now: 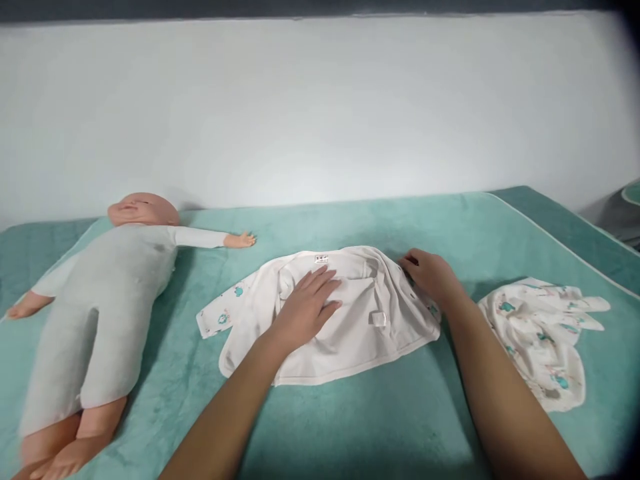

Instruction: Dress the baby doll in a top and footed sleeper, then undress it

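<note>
A white baby top (350, 327) lies spread open on the teal blanket (350, 427), inner side up, its printed sleeve reaching out to the left. My left hand (307, 300) rests flat on the middle of the garment with fingers stretched out. Over at the garment's right edge, my right hand (430, 273) has its fingers curled onto the fabric near the shoulder. A baby doll (105, 293) in a grey bodysuit lies on its back at the left, arms spread.
A second white printed baby garment (543, 333) lies crumpled at the right on the blanket. A white wall (320, 113) runs behind the bed. The blanket's right edge (560, 240) slopes off toward a darker teal surface.
</note>
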A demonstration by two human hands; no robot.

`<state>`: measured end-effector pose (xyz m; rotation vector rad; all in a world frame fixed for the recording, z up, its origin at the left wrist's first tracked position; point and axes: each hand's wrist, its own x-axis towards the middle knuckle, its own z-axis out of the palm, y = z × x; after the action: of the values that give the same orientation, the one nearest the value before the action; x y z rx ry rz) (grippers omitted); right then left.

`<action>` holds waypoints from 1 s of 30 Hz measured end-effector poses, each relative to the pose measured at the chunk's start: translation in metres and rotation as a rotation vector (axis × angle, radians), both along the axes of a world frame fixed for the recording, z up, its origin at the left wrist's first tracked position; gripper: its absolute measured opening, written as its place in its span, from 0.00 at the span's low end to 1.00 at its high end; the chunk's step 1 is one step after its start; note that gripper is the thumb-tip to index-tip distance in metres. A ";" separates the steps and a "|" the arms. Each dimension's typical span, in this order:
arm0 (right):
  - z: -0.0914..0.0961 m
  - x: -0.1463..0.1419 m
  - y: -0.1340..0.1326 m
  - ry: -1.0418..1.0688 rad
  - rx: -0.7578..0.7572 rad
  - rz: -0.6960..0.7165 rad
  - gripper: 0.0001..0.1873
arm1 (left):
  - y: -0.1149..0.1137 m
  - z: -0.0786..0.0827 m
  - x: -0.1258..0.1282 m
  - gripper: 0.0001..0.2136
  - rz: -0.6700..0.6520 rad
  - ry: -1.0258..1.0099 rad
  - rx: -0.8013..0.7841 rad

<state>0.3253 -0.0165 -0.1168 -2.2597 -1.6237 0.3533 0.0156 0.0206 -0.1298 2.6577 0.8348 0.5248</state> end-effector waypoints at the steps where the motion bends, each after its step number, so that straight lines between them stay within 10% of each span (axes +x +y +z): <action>1: 0.001 0.002 -0.004 -0.033 -0.029 0.006 0.14 | 0.000 -0.001 -0.002 0.20 -0.010 0.039 -0.012; 8: 0.014 0.010 -0.020 0.191 -0.210 0.244 0.16 | 0.013 -0.009 -0.012 0.25 0.057 0.157 -0.058; 15: 0.007 0.010 0.001 -0.055 0.284 -0.145 0.15 | 0.020 -0.015 -0.012 0.27 0.270 0.161 0.006; 22: 0.001 -0.004 0.019 -0.220 0.428 -0.151 0.15 | 0.019 -0.004 -0.006 0.26 0.464 0.188 0.162; 30: 0.003 -0.086 -0.017 0.066 0.445 0.469 0.16 | 0.026 0.004 -0.003 0.23 0.459 0.193 0.319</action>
<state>0.2393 -0.0336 -0.1137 -1.5242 -1.9570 0.1506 0.0122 0.0465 -0.1258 2.8332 1.5565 0.5497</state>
